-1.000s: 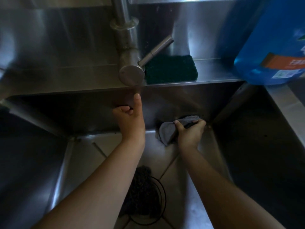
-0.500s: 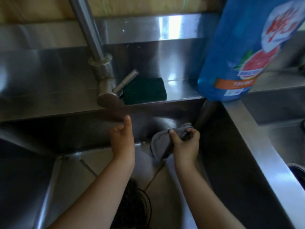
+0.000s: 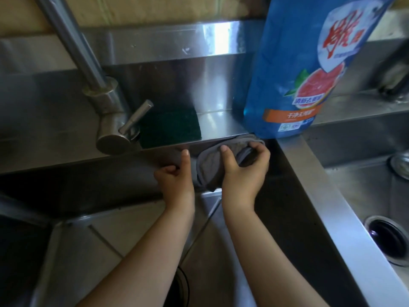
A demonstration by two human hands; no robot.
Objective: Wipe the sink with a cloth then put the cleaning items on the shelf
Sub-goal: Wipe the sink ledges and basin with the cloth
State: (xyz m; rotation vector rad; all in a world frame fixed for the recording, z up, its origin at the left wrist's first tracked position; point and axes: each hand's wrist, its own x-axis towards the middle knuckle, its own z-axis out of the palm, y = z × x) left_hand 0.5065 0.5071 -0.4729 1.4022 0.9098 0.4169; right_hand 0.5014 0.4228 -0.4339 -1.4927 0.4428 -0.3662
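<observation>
Below the back ledge (image 3: 221,127) of the steel sink (image 3: 321,196), which bears a green pad (image 3: 170,125) and blue bottle (image 3: 287,85), our right hand (image 3: 243,173) grips the grey cloth (image 3: 210,167) against the wall, our left hand (image 3: 174,180) fisted empty beside it, thumb raised.

Right hand (image 3: 243,173) slid cloth (image 3: 210,167) up sink wall (image 3: 88,185) to ledge (image 3: 221,125) edge; left hand (image 3: 174,178) rose alongside.

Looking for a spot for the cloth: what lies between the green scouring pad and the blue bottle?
Only bare steel ledge separates scouring pad and bottle, as the head view shows.
</observation>
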